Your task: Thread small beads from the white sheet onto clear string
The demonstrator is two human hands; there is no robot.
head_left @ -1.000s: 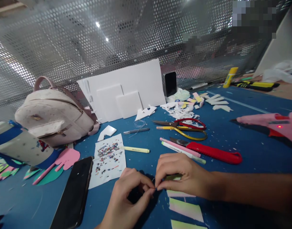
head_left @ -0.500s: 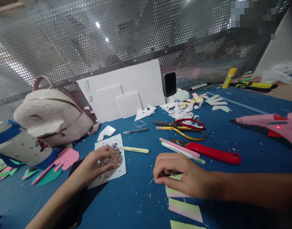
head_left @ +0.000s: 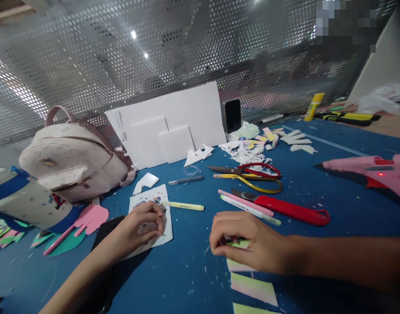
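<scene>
My left hand [head_left: 143,229] hovers over a white sheet [head_left: 165,229], with thumb and bent fingers drawn together. Whatever lies between its fingertips is too small to name. Tiny dark and coloured bits [head_left: 154,201] are heaped on that sheet, beyond the knuckles. My right hand [head_left: 244,240] is closed in a pinch above the blue table, its thumb against the curled fingers. A thin sliver [head_left: 208,249] shows beside its fingertips, but what it grips is hidden. Beneath and in front of it lie green-and-pink strips [head_left: 254,288].
Scissors [head_left: 242,172], a red-handled cutter [head_left: 291,210] and several pens lie beyond my right hand. At far right is a pink glue gun [head_left: 366,168], its red light lit. White boards [head_left: 193,109], a backpack [head_left: 72,152] and foam scraps [head_left: 245,152] stand or lie behind.
My left hand has drawn slightly back from the heap of bits, with its fingers bent further toward the thumb. More of the bits show. My right hand has hardly moved.
</scene>
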